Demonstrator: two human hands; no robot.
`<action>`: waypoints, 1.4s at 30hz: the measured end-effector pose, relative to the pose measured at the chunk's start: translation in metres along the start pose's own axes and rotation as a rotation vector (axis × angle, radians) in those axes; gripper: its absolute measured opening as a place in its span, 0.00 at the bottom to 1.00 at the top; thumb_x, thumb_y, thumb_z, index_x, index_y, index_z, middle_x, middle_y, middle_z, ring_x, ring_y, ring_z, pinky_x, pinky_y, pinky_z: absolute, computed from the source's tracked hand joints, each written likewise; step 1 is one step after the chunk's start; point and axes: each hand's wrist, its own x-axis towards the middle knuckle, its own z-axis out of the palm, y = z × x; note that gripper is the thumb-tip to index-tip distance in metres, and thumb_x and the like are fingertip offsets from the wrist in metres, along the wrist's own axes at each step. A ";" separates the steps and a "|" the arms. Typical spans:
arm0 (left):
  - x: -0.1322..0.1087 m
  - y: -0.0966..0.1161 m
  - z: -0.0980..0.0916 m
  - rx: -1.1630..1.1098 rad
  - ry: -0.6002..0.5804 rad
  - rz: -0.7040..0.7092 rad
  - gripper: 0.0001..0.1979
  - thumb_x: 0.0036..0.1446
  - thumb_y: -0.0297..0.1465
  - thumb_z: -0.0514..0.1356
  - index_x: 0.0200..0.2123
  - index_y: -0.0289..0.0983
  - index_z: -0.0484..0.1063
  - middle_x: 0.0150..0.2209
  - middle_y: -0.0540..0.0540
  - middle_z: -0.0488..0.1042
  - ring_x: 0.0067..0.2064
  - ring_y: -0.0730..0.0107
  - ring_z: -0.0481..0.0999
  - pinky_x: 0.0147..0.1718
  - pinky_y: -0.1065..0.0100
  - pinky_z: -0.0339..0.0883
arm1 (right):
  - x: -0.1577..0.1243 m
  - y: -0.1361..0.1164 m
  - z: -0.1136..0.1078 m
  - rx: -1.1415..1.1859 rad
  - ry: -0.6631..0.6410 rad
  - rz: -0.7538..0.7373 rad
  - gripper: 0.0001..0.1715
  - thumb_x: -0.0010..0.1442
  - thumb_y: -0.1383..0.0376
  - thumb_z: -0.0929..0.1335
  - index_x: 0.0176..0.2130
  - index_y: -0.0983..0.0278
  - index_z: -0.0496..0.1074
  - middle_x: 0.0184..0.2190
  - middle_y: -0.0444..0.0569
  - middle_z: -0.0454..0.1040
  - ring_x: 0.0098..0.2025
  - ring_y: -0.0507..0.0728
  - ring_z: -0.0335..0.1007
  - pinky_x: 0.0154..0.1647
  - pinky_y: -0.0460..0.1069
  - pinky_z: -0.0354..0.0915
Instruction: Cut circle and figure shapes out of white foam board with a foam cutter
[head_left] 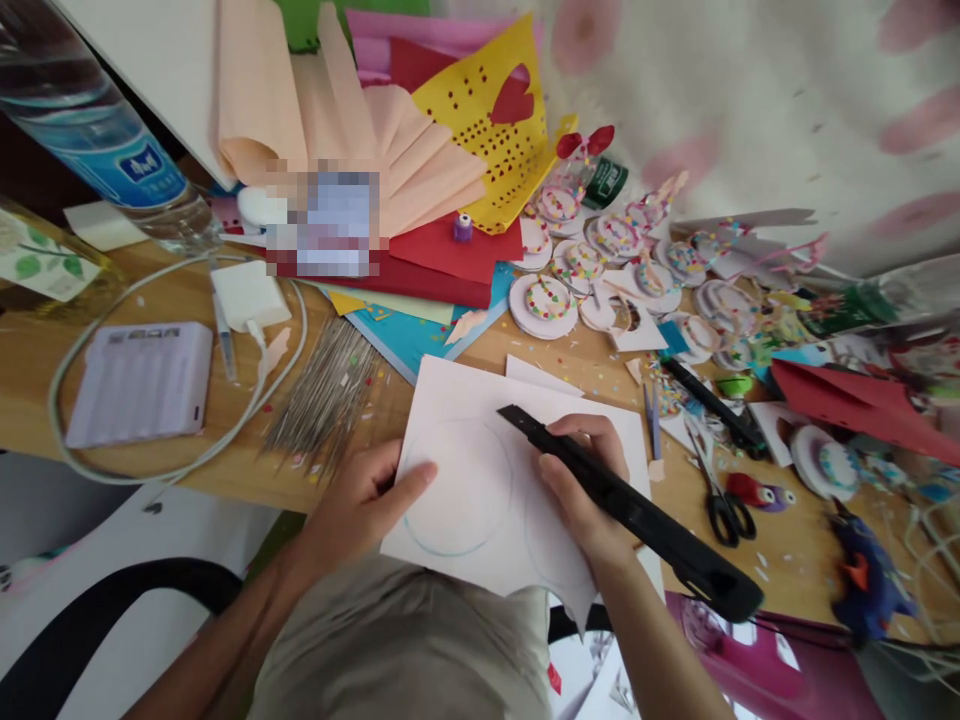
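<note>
My left hand point(379, 495) grips the left edge of a sheet of white paper point(457, 490), thumb on top. Circles are drawn on the sheet in thin blue line, one whole near the left and another partly under my right hand point(585, 480). That hand is closed around a black utility knife point(637, 510). Its dark blade points up and left, over the paper near the top of the left circle; I cannot tell whether it touches. The sheet's lower edge hangs past the table edge, with a jagged cut corner at lower right.
Right of the paper lie scissors point(724, 500), a second black knife point(712, 405) and a blue glue gun point(862, 575). Behind are several decorated white paper rings point(547, 305). Thin metal wires point(330, 390), a white cable point(64, 400) and a water bottle point(127, 150) stand or lie left.
</note>
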 end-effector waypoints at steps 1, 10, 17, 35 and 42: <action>0.000 0.000 0.000 0.008 0.003 0.008 0.17 0.59 0.44 0.58 0.28 0.36 0.69 0.23 0.54 0.62 0.26 0.75 0.59 0.22 0.74 0.53 | 0.000 -0.001 0.000 -0.039 0.011 -0.013 0.11 0.60 0.60 0.69 0.43 0.57 0.65 0.23 0.39 0.63 0.23 0.52 0.58 0.25 0.49 0.56; 0.001 -0.001 0.001 -0.003 0.008 0.013 0.16 0.59 0.43 0.59 0.28 0.36 0.70 0.23 0.54 0.64 0.25 0.75 0.60 0.21 0.75 0.53 | 0.001 -0.010 0.000 -0.103 -0.085 -0.105 0.08 0.61 0.64 0.68 0.41 0.57 0.64 0.26 0.41 0.66 0.23 0.52 0.58 0.23 0.48 0.55; 0.001 0.001 0.001 0.023 0.030 -0.015 0.16 0.57 0.45 0.59 0.28 0.36 0.70 0.22 0.54 0.64 0.24 0.74 0.61 0.20 0.74 0.54 | 0.001 -0.012 0.002 -0.146 -0.101 -0.161 0.09 0.61 0.67 0.67 0.41 0.56 0.63 0.27 0.40 0.68 0.23 0.52 0.60 0.24 0.48 0.57; 0.000 0.004 0.004 -0.036 0.053 0.020 0.17 0.57 0.43 0.60 0.26 0.36 0.71 0.21 0.53 0.64 0.23 0.76 0.60 0.19 0.74 0.53 | 0.031 -0.001 -0.029 -0.336 -0.345 -0.468 0.15 0.57 0.69 0.69 0.44 0.54 0.71 0.22 0.40 0.75 0.19 0.51 0.68 0.18 0.47 0.61; 0.000 0.004 0.005 -0.002 0.121 0.031 0.19 0.55 0.44 0.60 0.22 0.36 0.68 0.20 0.53 0.62 0.22 0.76 0.59 0.18 0.74 0.53 | 0.027 0.008 -0.026 -0.290 -0.332 -0.529 0.21 0.56 0.73 0.69 0.47 0.54 0.70 0.23 0.40 0.76 0.19 0.52 0.69 0.18 0.48 0.64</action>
